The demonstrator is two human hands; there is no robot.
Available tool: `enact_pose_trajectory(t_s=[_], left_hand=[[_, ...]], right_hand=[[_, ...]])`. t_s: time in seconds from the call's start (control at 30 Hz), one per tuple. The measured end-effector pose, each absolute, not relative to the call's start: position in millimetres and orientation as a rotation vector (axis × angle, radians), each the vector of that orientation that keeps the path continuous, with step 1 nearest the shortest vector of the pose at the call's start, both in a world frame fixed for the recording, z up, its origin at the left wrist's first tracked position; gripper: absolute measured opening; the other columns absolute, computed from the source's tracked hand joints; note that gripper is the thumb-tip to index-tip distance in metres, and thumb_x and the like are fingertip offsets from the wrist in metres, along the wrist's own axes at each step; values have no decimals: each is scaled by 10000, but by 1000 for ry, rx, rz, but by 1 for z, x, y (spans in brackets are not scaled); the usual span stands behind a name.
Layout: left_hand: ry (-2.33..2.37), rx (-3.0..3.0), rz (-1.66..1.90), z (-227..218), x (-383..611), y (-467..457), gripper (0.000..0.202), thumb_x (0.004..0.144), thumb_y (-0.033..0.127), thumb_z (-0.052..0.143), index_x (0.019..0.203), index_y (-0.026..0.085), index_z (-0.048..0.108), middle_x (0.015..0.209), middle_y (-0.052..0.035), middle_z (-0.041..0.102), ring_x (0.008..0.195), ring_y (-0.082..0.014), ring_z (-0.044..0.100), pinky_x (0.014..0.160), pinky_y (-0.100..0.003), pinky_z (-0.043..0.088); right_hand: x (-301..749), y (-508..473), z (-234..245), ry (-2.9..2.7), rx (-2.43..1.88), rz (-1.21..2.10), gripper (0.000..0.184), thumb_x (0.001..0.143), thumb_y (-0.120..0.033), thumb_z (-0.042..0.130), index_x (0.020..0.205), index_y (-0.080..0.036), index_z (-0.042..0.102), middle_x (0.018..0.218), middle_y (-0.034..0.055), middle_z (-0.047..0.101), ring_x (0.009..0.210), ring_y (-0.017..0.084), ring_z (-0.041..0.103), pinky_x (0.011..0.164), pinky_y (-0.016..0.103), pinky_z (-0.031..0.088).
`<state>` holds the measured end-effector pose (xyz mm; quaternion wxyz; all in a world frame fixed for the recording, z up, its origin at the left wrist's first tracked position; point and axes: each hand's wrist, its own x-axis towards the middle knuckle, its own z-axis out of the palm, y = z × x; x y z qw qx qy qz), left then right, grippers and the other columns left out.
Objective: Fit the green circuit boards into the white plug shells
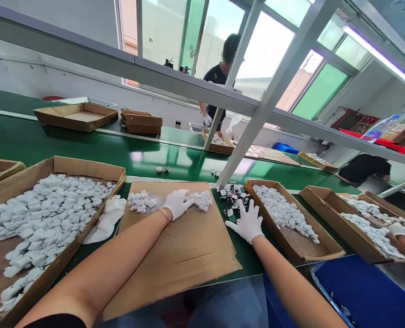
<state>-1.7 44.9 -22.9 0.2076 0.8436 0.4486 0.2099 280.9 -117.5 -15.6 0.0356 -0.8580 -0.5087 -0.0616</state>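
Note:
Both my hands wear white gloves. My left hand [177, 202] lies palm down on a flat cardboard sheet [182, 250], fingers curled over a small heap of white plastic pieces [202, 199]. A second heap of white pieces [139, 201] lies to its left. My right hand [246, 222] rests open with spread fingers on the green belt, just below a cluster of small circuit boards [233, 195]. A long cardboard tray of white pieces [284, 213] sits right beside that hand.
A big cardboard tray [86, 166] full of white pieces is at my left, a spare white glove [106, 218] beside it. More trays [360, 223] and a blue bin [366, 291] lie at right. A metal frame post [257, 118] crosses ahead. Another person [219, 77] works across the belt.

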Motion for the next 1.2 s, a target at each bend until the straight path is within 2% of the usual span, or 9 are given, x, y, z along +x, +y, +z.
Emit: enact_pose_trajectory(t_s=[0.13, 0.3, 0.37, 0.47, 0.63, 0.8, 0.97, 1.03, 1.2], left_hand=[[1237, 2356, 602, -24, -6, 46, 638, 857, 569, 479, 1321, 135, 536, 1352, -138, 565, 1270, -286, 513, 1092, -366, 374], [1214, 2373, 604, -23, -8, 46, 616, 876, 552, 464, 1307, 120, 546, 1339, -138, 575, 1265, -276, 517, 1086, -362, 386], [1211, 2376, 605, -23, -8, 46, 613, 879, 557, 456, 1295, 118, 556, 1336, -142, 576, 1265, -284, 514, 1084, -374, 388], [1210, 2380, 602, -24, -8, 45, 577, 882, 543, 460, 1270, 134, 577, 1331, -135, 581, 1259, -289, 518, 1080, -382, 392], [1193, 2400, 600, -22, -8, 45, 579, 880, 532, 471, 1262, 111, 582, 1317, -148, 589, 1248, -295, 524, 1078, -391, 393], [1182, 2406, 605, -21, -8, 46, 585, 876, 545, 469, 1258, 117, 584, 1273, -146, 619, 1200, -294, 559, 1032, -388, 430], [1170, 2398, 626, -25, -8, 48, 519, 874, 528, 481, 1212, 158, 618, 1250, -127, 634, 1190, -286, 567, 1027, -376, 429], [1166, 2393, 630, -27, -7, 48, 517, 874, 523, 483, 1211, 156, 618, 1247, -131, 635, 1185, -291, 569, 1026, -384, 428], [1170, 2375, 628, -27, -7, 50, 548, 871, 529, 488, 1235, 135, 602, 1231, -140, 640, 1153, -289, 586, 1007, -383, 440]], right_hand=[[297, -79, 2, -1550, -2644, -13, 1149, 558, -754, 689, 1502, -386, 146, 1575, 169, -84, 1392, 538, 71, 972, 700, 242], [314, -54, 7, -1673, -2572, 278, 994, 612, -719, 681, 1460, -320, 350, 1572, 187, 20, 1335, 437, 365, 1026, 503, 335], [315, -55, 2, -1674, -2563, 198, 835, 671, -710, 634, 1392, -323, 467, 1568, 150, 105, 1294, 407, 431, 1013, 472, 362], [311, -61, -7, -1657, -2538, 20, 595, 782, -595, 573, 1309, -317, 560, 1523, 103, 277, 1272, 356, 463, 1012, 438, 372], [310, -71, -16, -1602, -2518, -84, 468, 770, -460, 601, 1188, -253, 639, 1409, 111, 440, 1173, 313, 536, 971, 395, 408], [318, -83, -15, -1593, -2515, -71, 338, 734, -370, 621, 1041, -237, 668, 1223, 101, 558, 1024, 273, 609, 890, 359, 453], [325, -101, -17, -1582, -2470, -101, 389, 736, -355, 618, 1103, -231, 646, 1361, 101, 504, 1138, 292, 567, 917, 361, 449], [326, -107, -18, -1578, -2441, -131, 390, 742, -358, 606, 1106, -222, 638, 1340, 104, 527, 1154, 290, 557, 923, 359, 446], [328, -112, -17, -1513, -2434, -153, 241, 740, -388, 582, 893, -210, 638, 1124, 92, 630, 992, 266, 618, 825, 347, 467]])
